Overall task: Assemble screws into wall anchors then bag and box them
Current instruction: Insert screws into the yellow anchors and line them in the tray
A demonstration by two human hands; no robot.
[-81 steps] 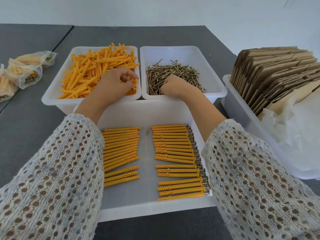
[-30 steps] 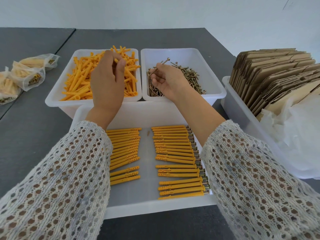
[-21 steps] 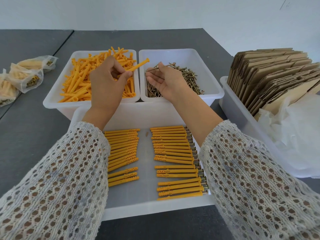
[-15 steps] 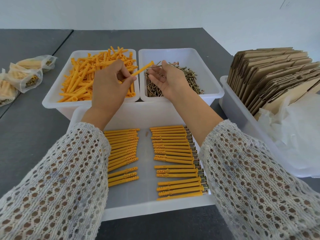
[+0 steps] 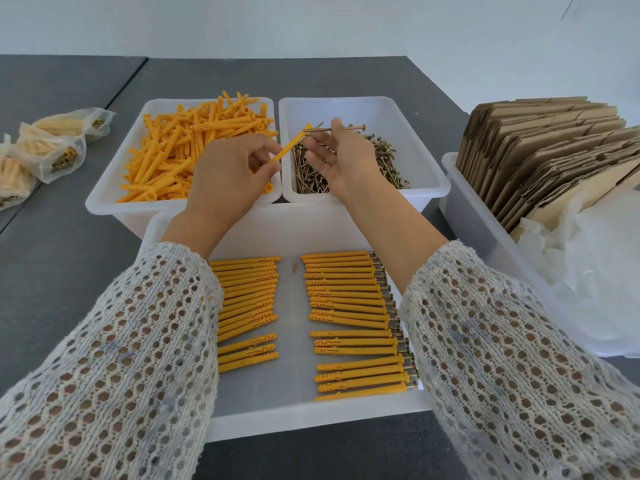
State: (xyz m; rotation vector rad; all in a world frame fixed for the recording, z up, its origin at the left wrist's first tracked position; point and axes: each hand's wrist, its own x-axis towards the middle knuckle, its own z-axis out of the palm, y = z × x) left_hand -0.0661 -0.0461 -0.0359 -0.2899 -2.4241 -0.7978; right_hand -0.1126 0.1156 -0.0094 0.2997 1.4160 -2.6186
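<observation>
1. Head view, hands: the left hand (image 5: 225,181) pinches one orange anchor (image 5: 290,147) between thumb and fingers, its free end tilted up and to the right. The right hand (image 5: 341,157) pinches one screw (image 5: 337,129) at its fingertips, lying almost level with its head to the right. The screw's tip meets the anchor's raised end above the seam between the two far bins.
2. Far bins: the anchor bin (image 5: 114,188) on the left holds a loose heap of orange anchors. The screw bin (image 5: 429,174), touching it on the right, holds a pile of brass-coloured screws.
3. Near tray (image 5: 311,417): two columns of anchors lie flat, side by side. In the right column (image 5: 349,323) screw heads show at the right ends; the left column (image 5: 247,306) is partly hidden by the left sleeve (image 5: 114,358).
4. Right edge: a bin (image 5: 485,237) holds flat cardboard blanks (image 5: 547,147) standing on edge, with clear plastic bags (image 5: 595,271) in front.
5. Left edge: filled bags (image 5: 52,147) lie on the grey table (image 5: 62,271).
6. Writing: no legible brand, label or text anywhere.
</observation>
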